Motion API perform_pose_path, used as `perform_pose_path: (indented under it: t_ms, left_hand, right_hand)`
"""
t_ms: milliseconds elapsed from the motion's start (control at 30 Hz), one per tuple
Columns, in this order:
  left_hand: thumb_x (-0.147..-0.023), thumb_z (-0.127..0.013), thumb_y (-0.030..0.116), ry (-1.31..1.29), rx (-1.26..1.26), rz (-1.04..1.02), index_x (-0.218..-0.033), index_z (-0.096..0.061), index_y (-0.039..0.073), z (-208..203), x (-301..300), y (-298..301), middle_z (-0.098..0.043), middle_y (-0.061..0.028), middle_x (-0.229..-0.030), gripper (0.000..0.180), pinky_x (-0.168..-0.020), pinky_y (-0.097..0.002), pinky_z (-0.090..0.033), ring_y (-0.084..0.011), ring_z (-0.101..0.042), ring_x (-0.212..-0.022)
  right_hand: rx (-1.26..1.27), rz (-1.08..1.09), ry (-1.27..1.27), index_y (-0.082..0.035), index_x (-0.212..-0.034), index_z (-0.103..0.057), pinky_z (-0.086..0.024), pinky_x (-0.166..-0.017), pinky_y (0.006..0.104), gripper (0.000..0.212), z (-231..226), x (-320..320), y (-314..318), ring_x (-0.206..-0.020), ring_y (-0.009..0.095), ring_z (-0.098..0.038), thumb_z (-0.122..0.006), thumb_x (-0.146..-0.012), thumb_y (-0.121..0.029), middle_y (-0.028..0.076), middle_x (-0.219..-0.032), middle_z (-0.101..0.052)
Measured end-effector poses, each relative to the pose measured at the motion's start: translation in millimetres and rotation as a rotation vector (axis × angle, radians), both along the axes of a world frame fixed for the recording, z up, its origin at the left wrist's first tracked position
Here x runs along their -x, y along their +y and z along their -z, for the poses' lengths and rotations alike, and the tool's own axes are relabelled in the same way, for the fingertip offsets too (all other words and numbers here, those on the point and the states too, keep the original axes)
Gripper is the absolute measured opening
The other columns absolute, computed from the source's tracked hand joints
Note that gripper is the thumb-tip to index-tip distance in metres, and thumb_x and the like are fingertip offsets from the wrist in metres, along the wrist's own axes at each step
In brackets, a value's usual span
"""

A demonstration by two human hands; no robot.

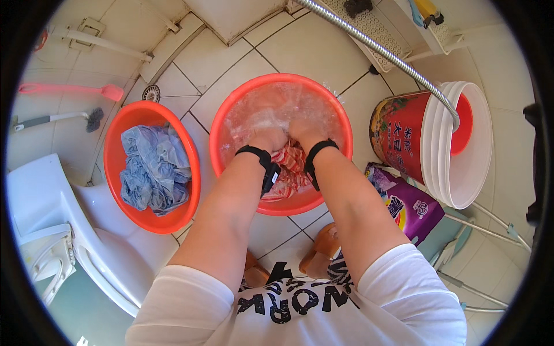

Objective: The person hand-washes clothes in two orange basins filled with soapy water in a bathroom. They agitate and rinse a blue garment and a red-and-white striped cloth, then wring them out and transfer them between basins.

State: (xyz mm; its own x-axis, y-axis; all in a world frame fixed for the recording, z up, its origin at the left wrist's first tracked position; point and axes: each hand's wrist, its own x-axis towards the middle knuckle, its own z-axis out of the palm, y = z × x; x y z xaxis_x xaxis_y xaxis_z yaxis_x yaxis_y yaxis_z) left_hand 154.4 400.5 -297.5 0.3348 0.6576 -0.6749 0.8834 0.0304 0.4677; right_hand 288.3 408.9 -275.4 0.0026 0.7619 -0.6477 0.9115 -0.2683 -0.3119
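Note:
Both my hands are in a red plastic basin (218,144) of splashing water on the floor. My left hand (269,139) and my right hand (307,131) are side by side near its middle. Their fingers are hidden by splashing, foamy water, so their grip cannot be made out. A red and white patterned cloth (288,167) lies wet in the basin between my wrists and toward me, partly under the water. Each wrist wears a black band. To the left, a second orange-red basin (191,190) holds crumpled blue, denim-like clothing (154,167).
Stacked white and red buckets (398,130) and a purple detergent bag (412,210) are at the right. A metal shower hose (386,52) crosses the upper right. A white toilet (104,259) is lower left; a pink-handled tool (72,89) and brush (63,117) hang above it.

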Motion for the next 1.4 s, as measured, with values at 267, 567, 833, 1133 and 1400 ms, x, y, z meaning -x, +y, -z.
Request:
perform_pose_path:
  t_ms: [267,567,833,1133,1400]
  left_hand:
    - [-0.087,-0.069,0.042,-0.529,0.292,-0.492,-0.152,-0.035,0.008,2.9,49.3,7.6,-0.060,-0.0205,-0.132,0.081,-0.105,-0.0407,-0.043,-0.0328,-0.058,-0.123]
    - [-0.086,-0.071,0.045,-0.181,0.035,-0.399,-0.127,-0.062,0.003,-15.8,61.5,-28.2,-0.055,-0.0173,-0.139,0.060,-0.109,-0.0418,-0.041,-0.0346,-0.054,-0.126]
    - [-0.073,-0.078,0.025,-0.146,-0.609,-0.206,-0.142,-0.044,0.004,-58.5,11.2,-168.6,-0.018,-0.0295,-0.157,0.080,-0.115,-0.0605,-0.026,-0.0516,-0.026,-0.139]
    - [-0.082,-0.071,0.030,-0.066,-0.551,-0.140,-0.151,-0.028,0.000,-51.2,27.7,-166.7,-0.012,-0.0356,-0.156,0.086,-0.113,-0.0642,-0.027,-0.0603,-0.024,-0.137]
    - [-0.095,-0.053,0.043,-0.430,-0.039,-0.441,-0.135,-0.053,0.009,34.8,15.9,-80.8,-0.059,-0.0284,-0.127,0.053,-0.101,-0.0485,-0.044,-0.0435,-0.057,-0.118]
  right_hand:
    - [-0.300,0.109,0.007,-0.011,-0.128,-0.065,-0.044,-0.104,0.0494,0.051,-13.3,-4.1,-20.8,-0.127,0.033,-0.053,-0.074,-0.079,-0.023,0.018,-0.126,-0.062]
    - [-0.739,0.080,0.475,-0.008,-0.101,-0.062,-0.041,-0.099,0.0483,0.033,-80.5,24.0,-145.2,-0.114,0.035,-0.051,-0.072,-0.070,-0.012,0.015,-0.117,-0.053]
    - [-0.486,0.300,0.142,-0.019,-0.155,-0.031,-0.016,-0.121,0.0564,0.094,-35.4,1.8,-169.8,-0.147,0.048,-0.016,-0.077,-0.077,-0.044,0.028,-0.160,-0.015]
    - [-0.337,0.203,0.114,-0.020,-0.161,-0.015,-0.015,-0.119,0.0618,0.111,-39.0,15.6,-160.7,-0.146,0.051,-0.014,-0.077,-0.075,-0.053,0.030,-0.160,-0.011]
    - [-0.383,0.145,-0.048,-0.016,-0.139,-0.057,-0.035,-0.107,0.0583,0.073,11.2,2.4,-68.8,-0.131,0.041,-0.046,-0.065,-0.081,-0.060,0.024,-0.149,-0.043]
